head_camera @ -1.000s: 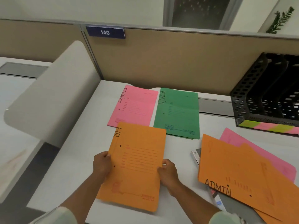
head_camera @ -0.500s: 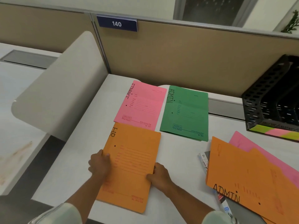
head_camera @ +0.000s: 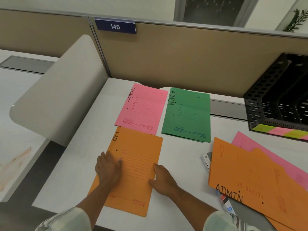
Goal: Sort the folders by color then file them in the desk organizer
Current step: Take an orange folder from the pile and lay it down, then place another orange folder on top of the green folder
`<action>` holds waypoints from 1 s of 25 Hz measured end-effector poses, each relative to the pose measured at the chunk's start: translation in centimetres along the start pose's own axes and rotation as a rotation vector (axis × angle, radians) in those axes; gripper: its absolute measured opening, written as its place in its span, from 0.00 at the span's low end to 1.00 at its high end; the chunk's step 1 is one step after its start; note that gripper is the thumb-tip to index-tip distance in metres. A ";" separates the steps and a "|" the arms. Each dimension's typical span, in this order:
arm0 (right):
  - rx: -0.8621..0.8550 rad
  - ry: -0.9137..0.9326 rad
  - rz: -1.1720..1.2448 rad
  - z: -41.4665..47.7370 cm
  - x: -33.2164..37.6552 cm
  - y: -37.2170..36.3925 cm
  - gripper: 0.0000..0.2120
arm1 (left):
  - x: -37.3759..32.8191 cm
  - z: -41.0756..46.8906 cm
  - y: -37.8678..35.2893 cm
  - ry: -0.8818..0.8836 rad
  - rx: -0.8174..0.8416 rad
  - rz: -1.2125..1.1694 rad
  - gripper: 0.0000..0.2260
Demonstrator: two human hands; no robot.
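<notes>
An orange folder marked HR (head_camera: pixel 138 157) lies flat on the white desk (head_camera: pixel 80 164), just in front of a pink FINANCE folder (head_camera: pixel 143 107). A green ADMIN folder (head_camera: pixel 188 114) lies beside the pink one. My left hand (head_camera: pixel 108 167) rests flat on the orange folder's left side. My right hand (head_camera: pixel 162 178) rests at its right edge, fingers relaxed. To the right lies a loose pile: an orange ADMIN folder (head_camera: pixel 241 174) over another orange folder and a pink folder (head_camera: pixel 273 155). The black desk organizer (head_camera: pixel 270 100) stands at the far right.
A beige partition (head_camera: pixel 183 57) with a blue 140 sign (head_camera: pixel 115 27) runs behind the desk. A curved white divider panel (head_camera: pixel 63 90) rises at the desk's left edge. Small packets (head_camera: pixel 206 160) stick out from under the pile on the right.
The orange HR folder went from being held up by both hands to lying flat below the pink folder. My hands have relaxed onto it.
</notes>
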State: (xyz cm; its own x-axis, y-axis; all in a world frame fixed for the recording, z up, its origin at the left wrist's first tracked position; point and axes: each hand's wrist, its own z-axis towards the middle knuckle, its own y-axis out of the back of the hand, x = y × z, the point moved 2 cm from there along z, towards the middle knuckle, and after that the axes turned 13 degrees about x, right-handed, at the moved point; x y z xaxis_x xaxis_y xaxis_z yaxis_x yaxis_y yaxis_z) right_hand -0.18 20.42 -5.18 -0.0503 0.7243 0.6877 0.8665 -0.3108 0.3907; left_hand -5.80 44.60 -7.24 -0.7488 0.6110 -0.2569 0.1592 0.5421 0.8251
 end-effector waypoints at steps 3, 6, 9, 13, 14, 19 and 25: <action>-0.028 0.025 -0.100 -0.7 -0.5 0.5 0.19 | -1.3 -1.0 -1.2 -0.102 0.011 0.091 0.31; -0.143 0.003 -0.313 -1.9 -2.2 1.8 0.28 | -3.4 -2.3 -2.7 -0.190 0.035 0.155 0.34; -0.247 0.009 -0.434 -3.8 -4.5 3.7 0.34 | -6.5 -3.8 -4.5 -0.258 0.048 0.177 0.35; -0.362 -0.002 -0.527 -7.4 -8.3 6.6 0.36 | -12.0 -6.1 -7.0 -0.353 0.067 0.207 0.34; -0.381 -0.015 -0.540 -8.4 -9.3 7.3 0.36 | -13.5 -6.9 -7.7 -0.379 0.075 0.191 0.34; -0.444 -0.096 -0.488 -13.7 -14.8 11.1 0.38 | -20.3 -11.1 -10.5 -0.481 0.135 0.094 0.33; -0.469 -0.198 -0.410 -20.1 -22.8 14.2 0.33 | -25.4 -15.6 -13.9 -0.477 0.318 -0.125 0.31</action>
State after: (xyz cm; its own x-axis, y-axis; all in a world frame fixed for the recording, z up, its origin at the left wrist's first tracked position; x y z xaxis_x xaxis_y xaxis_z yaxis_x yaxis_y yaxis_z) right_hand 3.30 -12.91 -3.03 -0.1996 0.9269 0.3177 0.4852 -0.1882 0.8539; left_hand 0.98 12.50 -4.32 -0.4134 0.6833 -0.6019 0.3283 0.7284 0.6014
